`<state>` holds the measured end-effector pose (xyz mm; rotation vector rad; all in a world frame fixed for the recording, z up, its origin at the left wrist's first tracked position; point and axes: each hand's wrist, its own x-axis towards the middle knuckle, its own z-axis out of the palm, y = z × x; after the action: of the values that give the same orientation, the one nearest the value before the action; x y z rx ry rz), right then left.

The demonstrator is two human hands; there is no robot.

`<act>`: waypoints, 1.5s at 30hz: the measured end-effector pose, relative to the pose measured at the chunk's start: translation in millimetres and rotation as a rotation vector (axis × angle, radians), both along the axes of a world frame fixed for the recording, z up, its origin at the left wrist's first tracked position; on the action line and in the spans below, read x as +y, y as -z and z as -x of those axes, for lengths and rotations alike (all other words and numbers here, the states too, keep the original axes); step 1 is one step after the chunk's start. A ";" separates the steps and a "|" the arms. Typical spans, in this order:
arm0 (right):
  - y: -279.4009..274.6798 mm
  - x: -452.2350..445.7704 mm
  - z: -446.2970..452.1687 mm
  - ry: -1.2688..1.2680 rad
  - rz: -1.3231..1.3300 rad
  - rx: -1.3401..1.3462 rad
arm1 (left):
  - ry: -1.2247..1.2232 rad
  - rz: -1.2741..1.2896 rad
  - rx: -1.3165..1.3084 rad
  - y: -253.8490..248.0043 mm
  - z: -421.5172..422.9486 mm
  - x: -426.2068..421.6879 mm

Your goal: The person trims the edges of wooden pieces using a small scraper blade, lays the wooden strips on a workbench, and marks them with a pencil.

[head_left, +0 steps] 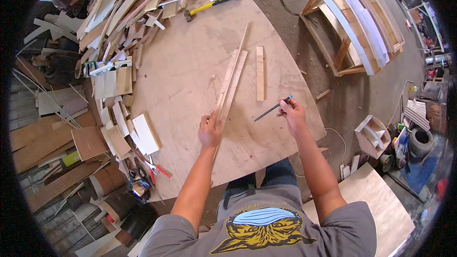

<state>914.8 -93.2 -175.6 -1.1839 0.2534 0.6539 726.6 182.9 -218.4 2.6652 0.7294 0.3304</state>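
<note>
My left hand is closed around the lower part of some long thin wooden strips that lie on the plywood table. My right hand pinches a dark pencil with a blue end, its tip pointing down and left above the table. Between the strips and my right hand, a short wooden bar lies apart from both.
A yellow and black hammer lies at the table's far edge. Scrap wood is heaped at the left, with red-handled pliers nearer me. A wooden frame stands on the floor at the right.
</note>
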 end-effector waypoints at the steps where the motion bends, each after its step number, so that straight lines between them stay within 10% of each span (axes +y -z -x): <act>1: 1.9 1.2 0.8 -0.001 -0.002 0.001 | 0.005 0.007 -0.004 0.5 2.0 0.8; 36: 33.9 93.0 109.4 -0.176 0.138 0.001 | -0.010 0.461 -0.050 -11.8 136.8 43.2; 45: -4.4 184.7 134.5 -0.826 0.819 -0.915 | -0.100 0.529 0.116 -35.6 283.7 36.3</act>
<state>780.3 91.5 -171.2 -2.2848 -0.8719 0.6420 442.9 219.2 -182.8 2.1639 0.8492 0.0002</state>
